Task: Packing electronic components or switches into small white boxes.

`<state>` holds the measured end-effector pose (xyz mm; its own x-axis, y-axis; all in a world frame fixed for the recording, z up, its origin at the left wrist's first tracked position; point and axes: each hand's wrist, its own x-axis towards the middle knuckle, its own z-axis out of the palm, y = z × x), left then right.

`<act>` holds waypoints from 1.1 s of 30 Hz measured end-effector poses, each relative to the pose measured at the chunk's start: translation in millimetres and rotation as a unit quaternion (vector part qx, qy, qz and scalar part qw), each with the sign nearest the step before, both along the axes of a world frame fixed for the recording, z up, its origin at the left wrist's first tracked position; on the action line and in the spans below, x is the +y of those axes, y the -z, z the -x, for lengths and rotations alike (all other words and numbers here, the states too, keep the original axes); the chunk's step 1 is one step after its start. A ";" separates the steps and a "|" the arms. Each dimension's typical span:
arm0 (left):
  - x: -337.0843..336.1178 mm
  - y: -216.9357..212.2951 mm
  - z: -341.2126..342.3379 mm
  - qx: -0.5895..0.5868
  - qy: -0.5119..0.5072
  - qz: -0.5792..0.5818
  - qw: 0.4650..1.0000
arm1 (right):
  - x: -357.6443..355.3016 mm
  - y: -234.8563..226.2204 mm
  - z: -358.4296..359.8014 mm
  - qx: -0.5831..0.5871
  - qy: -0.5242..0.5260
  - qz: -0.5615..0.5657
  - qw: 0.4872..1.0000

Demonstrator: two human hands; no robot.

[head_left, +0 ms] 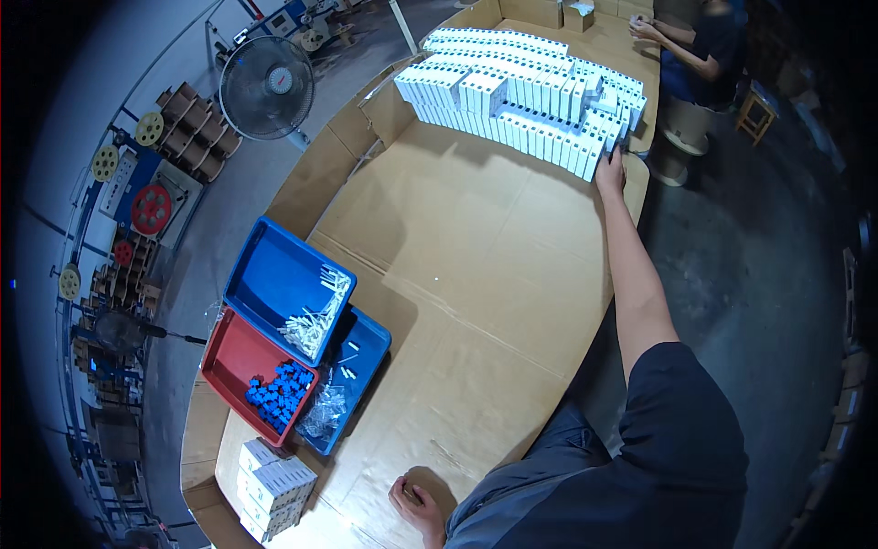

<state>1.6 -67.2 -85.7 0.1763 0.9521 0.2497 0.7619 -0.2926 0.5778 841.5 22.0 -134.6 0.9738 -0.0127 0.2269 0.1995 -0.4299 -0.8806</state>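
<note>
My right arm stretches to the far right of the table. My right hand (611, 171) is closed at the near right end of a big stack of white rectangular blocks (530, 91), its fingers on an end block and partly hidden by it. These blocks stand on edge in long packed rows, with small dark square marks along their tops. Close to my body, at the table's near edge, my left hand (419, 512) rests with curled fingers. Whatever it may hold is too small and shaded to make out.
Left on the cardboard-covered table (476, 238) are a blue bin (265, 265) of white pieces, a red bin (229, 352) of blue pieces, and a lower blue tray (370, 343). A smaller white block stack (274, 489) stands nearer. Beyond are a fan (267, 89) and a seated person (713, 55).
</note>
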 end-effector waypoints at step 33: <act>-3.4 -29.3 15.4 -0.025 -0.026 0.051 0.998 | -70.6 -16.8 392.4 -0.157 -0.491 0.331 0.790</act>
